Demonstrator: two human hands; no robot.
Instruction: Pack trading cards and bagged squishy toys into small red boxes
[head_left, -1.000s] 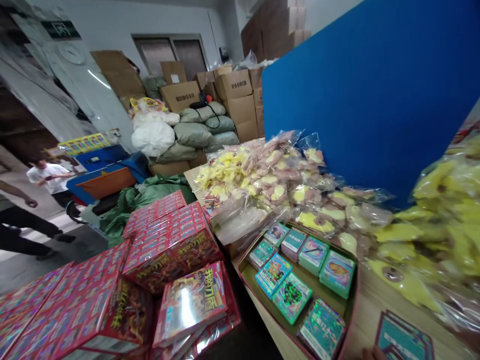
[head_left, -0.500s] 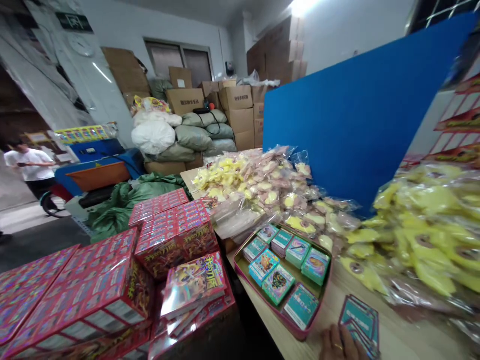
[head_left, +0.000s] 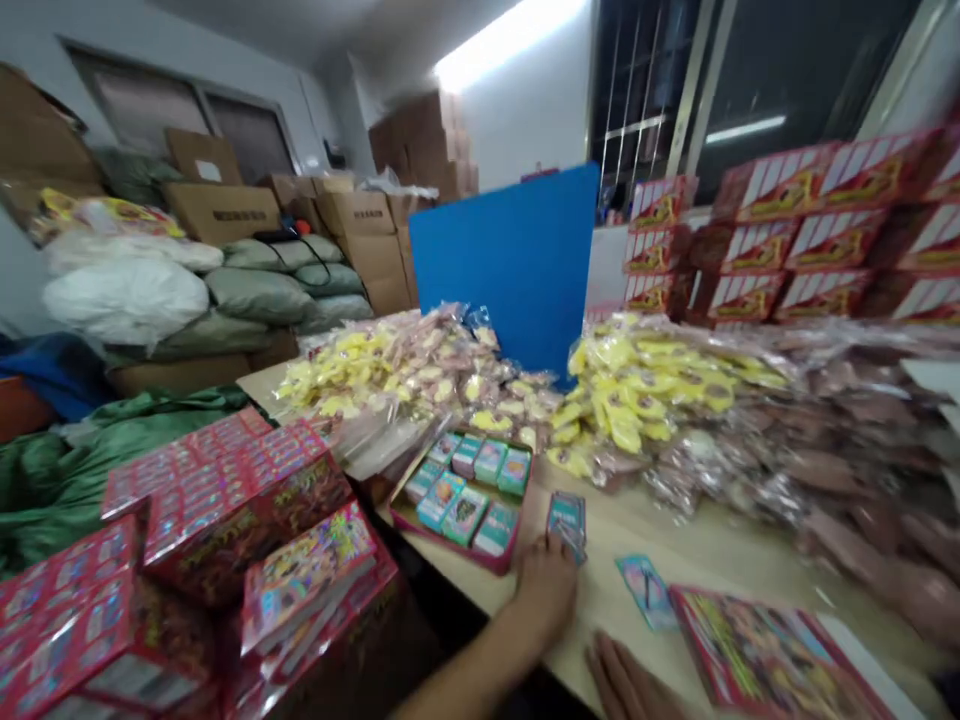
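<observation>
My left hand point(head_left: 546, 580) rests on the table with its fingers curled against the near end of a small stack of teal trading cards point(head_left: 568, 515). To its left is a shallow pink-rimmed tin point(head_left: 409, 522) with several piles of cards, teal backs or pictures up, in rows. My right hand point(head_left: 630, 682) lies at the bottom edge, fingers stretched out on the table, with nothing seen in it. One loose teal card point(head_left: 646, 592) lies beyond it. At the right is a flat red picture box point(head_left: 772, 650), blurred.
Shrink-wrapped red boxes point(head_left: 232, 480) stand at the left. Bagged yellow toys point(head_left: 637, 385) and brown bagged pieces point(head_left: 862, 480) are heaped across the back and right of the table point(head_left: 480, 592). A blue board point(head_left: 502, 260) rises behind, and stacked red cartons point(head_left: 787, 235) line the window.
The view has swung right, bringing my right hand, the loose card and the flat box into sight. My left hand is still at the card stack.
</observation>
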